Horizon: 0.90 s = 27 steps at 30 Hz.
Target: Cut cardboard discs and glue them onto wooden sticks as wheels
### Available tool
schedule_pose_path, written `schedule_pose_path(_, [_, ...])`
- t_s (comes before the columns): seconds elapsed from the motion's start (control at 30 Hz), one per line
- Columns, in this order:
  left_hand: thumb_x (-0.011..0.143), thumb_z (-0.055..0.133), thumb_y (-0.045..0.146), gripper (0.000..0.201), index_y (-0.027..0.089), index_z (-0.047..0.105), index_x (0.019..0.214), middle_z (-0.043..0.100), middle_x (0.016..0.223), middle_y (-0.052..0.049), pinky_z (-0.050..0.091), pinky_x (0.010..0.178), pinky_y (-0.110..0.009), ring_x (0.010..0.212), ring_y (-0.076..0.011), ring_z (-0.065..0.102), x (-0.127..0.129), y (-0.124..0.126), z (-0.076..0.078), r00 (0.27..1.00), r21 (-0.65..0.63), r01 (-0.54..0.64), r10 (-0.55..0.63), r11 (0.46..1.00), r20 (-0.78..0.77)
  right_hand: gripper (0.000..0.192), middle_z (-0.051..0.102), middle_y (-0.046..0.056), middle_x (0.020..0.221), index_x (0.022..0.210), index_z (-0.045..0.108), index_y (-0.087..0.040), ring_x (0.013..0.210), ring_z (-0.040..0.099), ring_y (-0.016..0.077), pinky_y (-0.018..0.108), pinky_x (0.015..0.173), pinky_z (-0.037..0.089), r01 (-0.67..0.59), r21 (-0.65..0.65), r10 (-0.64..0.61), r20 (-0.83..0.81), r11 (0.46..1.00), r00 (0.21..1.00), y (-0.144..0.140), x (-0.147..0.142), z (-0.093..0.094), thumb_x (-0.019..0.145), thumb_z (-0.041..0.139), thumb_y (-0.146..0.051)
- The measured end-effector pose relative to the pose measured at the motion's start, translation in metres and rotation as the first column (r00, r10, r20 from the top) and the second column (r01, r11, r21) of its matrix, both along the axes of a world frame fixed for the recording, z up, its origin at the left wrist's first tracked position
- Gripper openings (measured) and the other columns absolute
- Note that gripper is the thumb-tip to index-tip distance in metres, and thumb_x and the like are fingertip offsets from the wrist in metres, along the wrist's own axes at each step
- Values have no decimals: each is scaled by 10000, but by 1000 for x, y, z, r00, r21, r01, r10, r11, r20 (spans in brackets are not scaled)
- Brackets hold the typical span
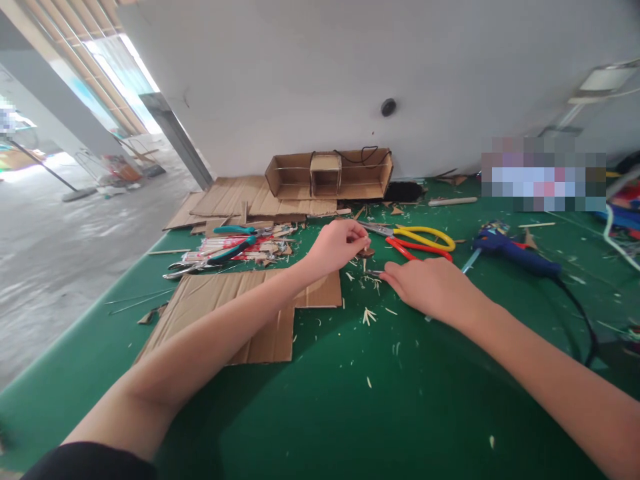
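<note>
Crowding the green felt-covered table [310, 413] are many loose things: a flat brown corrugated cardboard sheet [240, 313] lies under the left forearm, and beyond it sit teal-handled pliers [235, 248] on a heap of red-and-white wrapped sticks [235, 252]. Further back, against the white wall, stands a long open cardboard box frame [327, 175] on more flat cardboard, with a black cord over its top. Just past the hands lie yellow-handled scissors [425, 235] and red-handled scissors [417, 249], their blades pointing toward the left hand. A blue hot-glue gun [515, 253] lies to the right of the right hand, its black cable running off toward the near right edge. Pale wood splinters [369, 315] are strewn on the cloth between and below the hands.

The left hand [336, 245] is curled, thumb and fingertips pinched together on a small brown wooden piece [367, 252], which pokes out just below the fingertips. The right hand [430, 285] rests palm-down on the cloth, fingers drawn together and pointing left; its fingertips press on a thin dark sliver [374, 273], too small to make out clearly. That sliver lies just beneath the brown piece, the two hands nearly meeting there.
</note>
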State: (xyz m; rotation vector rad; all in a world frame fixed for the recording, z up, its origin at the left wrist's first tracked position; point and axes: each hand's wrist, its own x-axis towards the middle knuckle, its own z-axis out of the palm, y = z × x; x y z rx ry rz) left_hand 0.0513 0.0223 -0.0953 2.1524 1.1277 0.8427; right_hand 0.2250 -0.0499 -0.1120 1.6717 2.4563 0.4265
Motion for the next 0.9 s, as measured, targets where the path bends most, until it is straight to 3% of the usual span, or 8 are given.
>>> schedule_pose_path(0.3, [743, 579, 185, 66, 139, 619, 767, 686, 741, -45, 460, 632, -245, 674, -119, 623, 0, 2, -3, 1000, 13, 10, -10, 1000, 17, 456, 632, 61, 566, 847, 585, -183, 462, 584, 192, 250, 447, 145, 67, 150, -65, -18, 986, 998, 3, 0, -7, 947, 205, -413])
schedule_pose_path(0.6, [745, 576, 177, 66, 140, 623, 772, 686, 745, -45, 459, 624, -251, 675, -125, 623, 0, -1, 1, 1000, 17, 2, -2, 1000, -4, 445, 613, 52, 560, 817, 606, -187, 409, 515, 153, 254, 445, 185, 6, -27, -7, -56, 1000, 998, 0, -1, -1, 930, 237, -409])
schedule_pose_path(0.9, [749, 571, 174, 61, 139, 618, 767, 689, 752, -48, 463, 648, -250, 689, -123, 625, 1, 1, -2, 1000, 11, -2, 2, 1000, 7, 476, 625, 62, 568, 856, 608, -188, 468, 581, 201, 247, 445, 183, 61, 136, -61, -5, 989, 998, 5, -1, -5, 944, 193, -404])
